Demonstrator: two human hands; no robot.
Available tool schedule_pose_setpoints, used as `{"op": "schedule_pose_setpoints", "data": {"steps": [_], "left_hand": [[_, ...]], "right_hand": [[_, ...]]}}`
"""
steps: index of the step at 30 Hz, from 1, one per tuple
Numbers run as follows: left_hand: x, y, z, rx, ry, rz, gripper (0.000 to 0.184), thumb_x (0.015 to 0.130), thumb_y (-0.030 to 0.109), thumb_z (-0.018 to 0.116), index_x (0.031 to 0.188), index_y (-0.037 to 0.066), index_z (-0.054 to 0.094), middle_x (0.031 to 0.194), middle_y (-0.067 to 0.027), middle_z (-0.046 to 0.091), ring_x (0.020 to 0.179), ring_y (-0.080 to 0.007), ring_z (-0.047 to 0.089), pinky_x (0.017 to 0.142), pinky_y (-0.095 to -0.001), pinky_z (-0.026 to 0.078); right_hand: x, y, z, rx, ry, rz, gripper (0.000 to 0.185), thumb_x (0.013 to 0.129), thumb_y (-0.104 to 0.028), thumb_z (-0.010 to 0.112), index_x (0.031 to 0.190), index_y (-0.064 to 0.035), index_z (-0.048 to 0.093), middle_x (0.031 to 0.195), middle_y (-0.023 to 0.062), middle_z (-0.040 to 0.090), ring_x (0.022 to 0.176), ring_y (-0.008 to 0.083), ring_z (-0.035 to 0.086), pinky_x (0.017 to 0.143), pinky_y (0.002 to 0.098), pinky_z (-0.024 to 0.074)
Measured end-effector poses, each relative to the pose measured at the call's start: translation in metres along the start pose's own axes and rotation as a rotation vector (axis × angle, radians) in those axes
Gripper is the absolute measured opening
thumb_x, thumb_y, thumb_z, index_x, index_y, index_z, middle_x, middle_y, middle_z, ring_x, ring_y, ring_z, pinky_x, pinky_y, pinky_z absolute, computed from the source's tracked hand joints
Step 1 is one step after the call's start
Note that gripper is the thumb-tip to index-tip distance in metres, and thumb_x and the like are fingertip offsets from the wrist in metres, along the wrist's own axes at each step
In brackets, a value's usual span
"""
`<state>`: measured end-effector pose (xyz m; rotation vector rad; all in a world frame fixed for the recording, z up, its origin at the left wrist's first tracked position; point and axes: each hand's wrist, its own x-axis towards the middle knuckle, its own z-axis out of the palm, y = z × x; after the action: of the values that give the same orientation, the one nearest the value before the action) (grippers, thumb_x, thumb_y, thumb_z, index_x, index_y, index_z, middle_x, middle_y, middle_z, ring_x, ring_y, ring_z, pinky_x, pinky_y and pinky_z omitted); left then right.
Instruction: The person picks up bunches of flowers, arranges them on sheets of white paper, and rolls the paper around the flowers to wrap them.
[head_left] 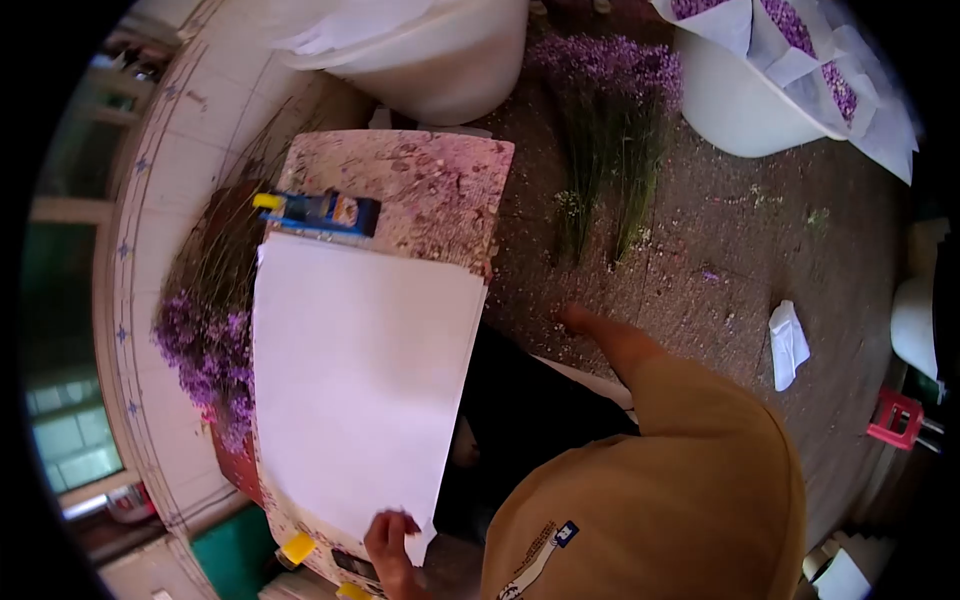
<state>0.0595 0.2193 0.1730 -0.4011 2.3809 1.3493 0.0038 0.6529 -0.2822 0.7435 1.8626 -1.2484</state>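
Observation:
My left hand (pixel 392 535) is at the near bottom edge of a stack of large white paper sheets (pixel 360 370). Its fingers are curled together; what they hold, if anything, is too small to tell. The sheets lie on a stained pinkish board (pixel 410 185). A blue tape dispenser (pixel 335 213) with a yellow end rests above them. My right hand (pixel 576 318) hangs low over the floor beside the board, its fingers too blurred to read. Beyond it lie long-stemmed bunches of purple flowers (pixel 620 80).
More purple flowers (pixel 210 350) lie between board and tiled wall. One white tub (pixel 440 70) stands behind the board, another (pixel 745 110) at upper right with wrapped flowers. A crumpled white paper (pixel 788 345) lies on the floor; a red stool (pixel 897 419) is at far right.

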Motion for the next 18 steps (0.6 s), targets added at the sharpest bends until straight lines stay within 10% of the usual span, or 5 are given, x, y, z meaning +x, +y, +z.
{"op": "schedule_pose_setpoints", "data": {"steps": [9,11,15,17,18], "left_hand": [[0.263,0.110,0.162,0.310,-0.053,0.375,0.024,0.099,0.009,0.059,0.076,0.002,0.056,0.063,-0.0040,0.052,0.058,-0.0123,0.048,0.054,-0.0300,0.039],[0.274,0.106,0.174,0.432,0.025,0.544,0.024,0.097,0.008,0.059,0.074,0.003,0.055,0.062,-0.0052,0.051,0.055,-0.0152,0.048,0.052,-0.0315,0.037],[0.276,0.098,0.176,0.480,0.122,0.647,0.027,0.093,0.007,0.058,0.067,0.006,0.050,0.059,-0.0084,0.051,0.047,-0.0247,0.045,0.046,-0.0369,0.034],[0.278,0.097,0.174,0.539,0.123,0.682,0.027,0.092,0.010,0.058,0.066,0.007,0.050,0.057,-0.0084,0.049,0.047,-0.0280,0.047,0.046,-0.0390,0.034],[0.282,0.091,0.170,0.538,0.104,0.769,0.030,0.096,0.008,0.054,0.067,0.007,0.046,0.056,-0.0036,0.046,0.045,-0.0152,0.041,0.045,-0.0317,0.029]], "right_hand": [[0.134,0.118,-0.032,-0.066,-0.005,0.090,0.026,0.095,-0.025,0.067,0.103,-0.0019,0.073,0.076,0.0131,0.072,0.062,0.0236,0.068,0.055,0.0390,0.0570],[0.167,0.124,-0.049,0.315,0.150,0.245,0.027,0.093,-0.027,0.067,0.102,-0.0016,0.073,0.073,0.0143,0.071,0.059,0.0230,0.067,0.053,0.0387,0.0556],[0.187,0.116,-0.091,0.084,0.710,0.162,0.036,0.089,-0.028,0.065,0.112,-0.0018,0.073,0.099,0.0271,0.074,0.095,0.0402,0.073,0.078,0.0497,0.0572],[0.177,0.122,-0.120,0.376,0.915,0.537,0.043,0.087,-0.027,0.065,0.118,0.0020,0.069,0.117,0.0287,0.070,0.111,0.0456,0.067,0.091,0.0508,0.0540],[0.182,0.144,-0.127,0.333,0.972,0.557,0.050,0.086,-0.029,0.065,0.125,0.0033,0.064,0.121,0.0286,0.069,0.113,0.0459,0.066,0.094,0.0503,0.0533]]}}
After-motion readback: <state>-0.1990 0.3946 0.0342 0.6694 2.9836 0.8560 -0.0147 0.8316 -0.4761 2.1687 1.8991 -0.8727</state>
